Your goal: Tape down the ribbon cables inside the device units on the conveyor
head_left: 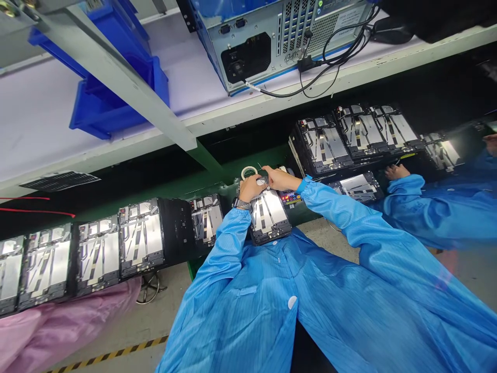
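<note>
An opened device (271, 213) with silver plates and black strips lies on the green bench in front of me. My left hand (251, 187) rests on its far end, fingers curled, wrist wearing a watch. My right hand (280, 178) is beside it, fingers pinched at the same far end on something too small to make out. A roll of tape (247, 171) lies just beyond my left hand.
A row of similar devices (97, 251) lines the bench to the left, stacks of them (349, 134) stand at the right. Another person's hand (396, 171) in a blue sleeve works there. Overhead, a shelf carries blue bins (116, 98) and a computer case (279, 36) with cables.
</note>
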